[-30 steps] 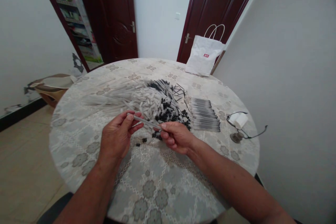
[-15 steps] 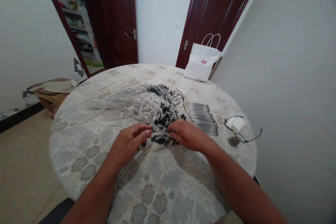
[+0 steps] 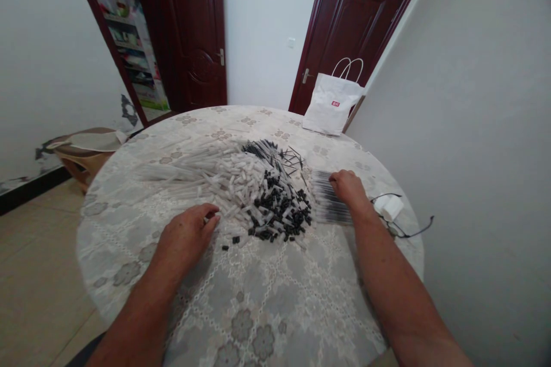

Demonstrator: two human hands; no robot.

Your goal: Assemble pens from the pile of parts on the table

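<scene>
My right hand (image 3: 348, 186) is over the far right part of a neat row of slim clear-and-dark pen-like sticks (image 3: 326, 198), its fingertips pinched together; what they hold, if anything, is hidden. To the left of the pile, my left hand (image 3: 189, 235) is low over the tablecloth. Its thumb and fingers are closed around something too small to make out. Between the hands lies a heap of small black caps (image 3: 279, 206) mixed with short whitish plastic pieces (image 3: 241, 178). Long clear tubes (image 3: 181, 166) are spread to the left, and thin dark rods (image 3: 293, 160) behind.
A round table (image 3: 258, 292) with a patterned lace cloth carries everything. Eyeglasses (image 3: 404, 234) and a white crumpled item (image 3: 390, 206) lie beside my right forearm. At the back right stands a white paper bag (image 3: 331, 106). A few black caps (image 3: 230, 242) lie loose in front.
My right hand has moved from the caps rightward to the row of sticks. My left hand has drawn back to the left. The black caps between them now show fully.
</scene>
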